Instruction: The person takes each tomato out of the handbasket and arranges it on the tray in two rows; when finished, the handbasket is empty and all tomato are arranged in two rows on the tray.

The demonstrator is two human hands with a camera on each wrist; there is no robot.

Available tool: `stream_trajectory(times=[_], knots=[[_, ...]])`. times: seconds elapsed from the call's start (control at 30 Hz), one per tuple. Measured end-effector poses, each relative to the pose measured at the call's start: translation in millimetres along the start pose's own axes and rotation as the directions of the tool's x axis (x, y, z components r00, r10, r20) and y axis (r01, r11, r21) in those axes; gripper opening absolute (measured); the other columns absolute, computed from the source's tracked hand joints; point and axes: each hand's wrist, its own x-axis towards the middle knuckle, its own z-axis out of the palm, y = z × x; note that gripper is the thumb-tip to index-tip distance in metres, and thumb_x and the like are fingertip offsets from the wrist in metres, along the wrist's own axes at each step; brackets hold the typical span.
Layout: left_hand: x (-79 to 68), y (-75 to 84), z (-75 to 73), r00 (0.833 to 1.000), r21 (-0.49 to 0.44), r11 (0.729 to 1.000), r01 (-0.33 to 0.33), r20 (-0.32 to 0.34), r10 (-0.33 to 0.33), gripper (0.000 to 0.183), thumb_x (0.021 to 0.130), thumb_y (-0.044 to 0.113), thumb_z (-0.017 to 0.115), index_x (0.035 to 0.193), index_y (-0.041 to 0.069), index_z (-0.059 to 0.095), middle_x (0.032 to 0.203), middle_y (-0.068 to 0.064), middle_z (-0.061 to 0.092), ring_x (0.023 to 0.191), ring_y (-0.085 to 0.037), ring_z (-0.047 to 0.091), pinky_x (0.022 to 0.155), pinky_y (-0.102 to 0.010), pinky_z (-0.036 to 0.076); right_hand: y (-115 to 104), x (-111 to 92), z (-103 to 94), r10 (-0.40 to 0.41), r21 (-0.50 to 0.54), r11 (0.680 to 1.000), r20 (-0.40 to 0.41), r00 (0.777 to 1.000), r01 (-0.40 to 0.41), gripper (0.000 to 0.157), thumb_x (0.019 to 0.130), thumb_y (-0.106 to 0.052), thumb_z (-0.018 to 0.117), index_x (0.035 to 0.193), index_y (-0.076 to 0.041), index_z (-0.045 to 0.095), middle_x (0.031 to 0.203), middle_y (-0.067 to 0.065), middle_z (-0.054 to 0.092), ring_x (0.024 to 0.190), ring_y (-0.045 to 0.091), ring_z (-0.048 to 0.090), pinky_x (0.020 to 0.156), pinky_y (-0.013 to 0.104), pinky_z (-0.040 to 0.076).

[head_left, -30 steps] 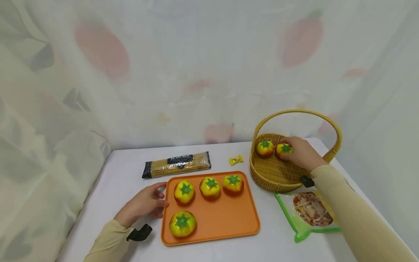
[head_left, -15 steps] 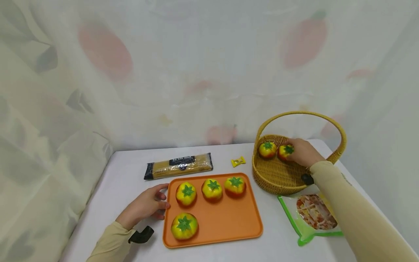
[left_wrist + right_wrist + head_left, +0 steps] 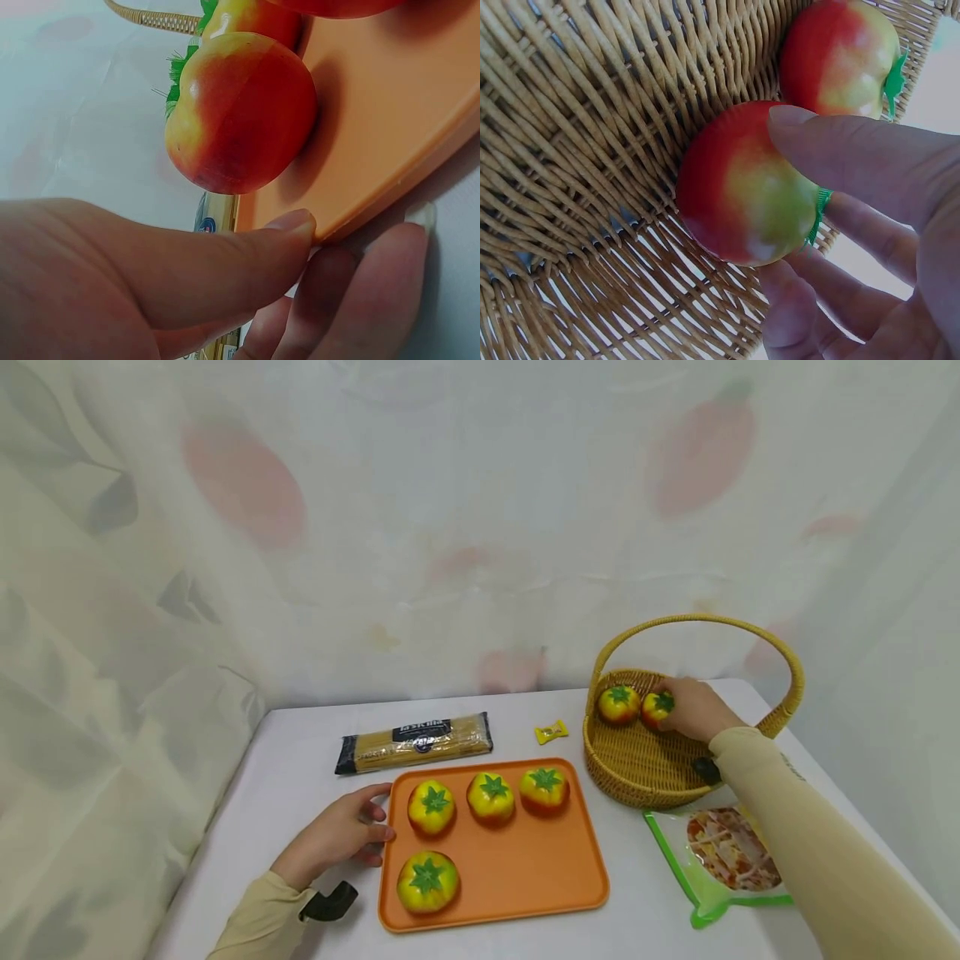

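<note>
Sitting in wicker basket: fruit, within grip of right hand.

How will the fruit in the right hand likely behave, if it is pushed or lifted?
The fruit may roll if pushed, since its sides are rounded. Being shiny, it could be slippery. It seems firm, as no dent shows beside the right thumb.
</note>
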Motion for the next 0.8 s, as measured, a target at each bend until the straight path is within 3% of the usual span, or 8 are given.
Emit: stream_trajectory(times=[0.43, 0.8], knots=[[2.9, -5.5, -6.0, 1.000, 0.038, 0.999, 0.014, -0.003, -0.014, 0.079, 0.092, 0.003, 0.083, 0.161, 0.013, 0.047, 0.113, -0.013, 0.057, 0.082, -0.022, 0.068, 0.067, -0.039, 0.069, -6, -5, 3.2, 0.002, 0.012, 1.000, -0.011, 1.000, -0.002, 0.058, 0.090, -0.015, 0.084, 0.142, 0.002, 0.062, 0.142, 0.035, 0.063, 0.129, 0.057, 0.059, 0.106, 0.070, 0.052], [-1.6, -12.1, -14.1, 1.000, 0.039, 0.999, 0.023, -0.022, -0.022, 0.081, 0.091, 0.004, 0.084, 0.162, 0.011, 0.046, 0.114, -0.013, 0.057, 0.084, -0.022, 0.069, 0.068, -0.039, 0.069, -37, -33, -7.9, -0.093, 0.067, 0.993, -0.068, 0.993, 0.097, 0.059, 0.094, -0.026, 0.084, 0.143, -0.002, 0.063, 0.135, 0.029, 0.067, 0.122, 0.048, 0.064, 0.102, 0.066, 0.054]])
